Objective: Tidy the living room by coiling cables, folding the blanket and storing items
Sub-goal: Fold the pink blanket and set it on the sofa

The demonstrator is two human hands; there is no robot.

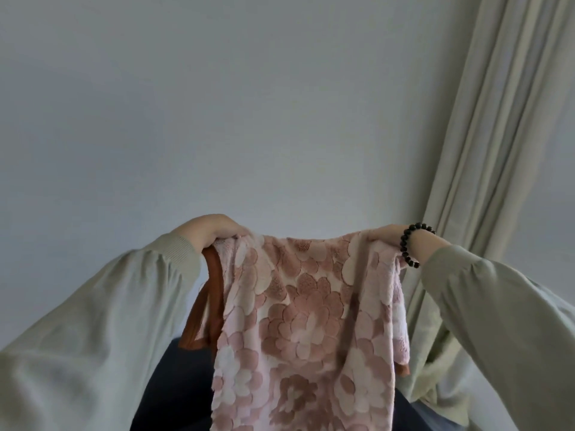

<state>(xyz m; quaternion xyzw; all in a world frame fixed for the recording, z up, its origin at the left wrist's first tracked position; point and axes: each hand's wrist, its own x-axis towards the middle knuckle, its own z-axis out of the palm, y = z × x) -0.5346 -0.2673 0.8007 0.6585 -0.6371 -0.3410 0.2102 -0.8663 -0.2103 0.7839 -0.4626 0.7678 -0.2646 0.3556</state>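
Observation:
A pink blanket (305, 321) with a raised flower pattern and a brown edging hangs down in front of me, held up at chest height. My left hand (214, 228) grips its upper left corner, fingers curled over the top edge. My right hand (384, 233), with a black bead bracelet on the wrist, grips the upper right corner. The blanket's top edge sags slightly between the two hands. Its lower part runs out of the bottom of the view. Both arms wear pale green sleeves.
A plain pale wall (249, 104) fills the view ahead. A light curtain (497, 135) hangs at the right. Something dark, perhaps a sofa (174, 393), shows behind the blanket at the bottom.

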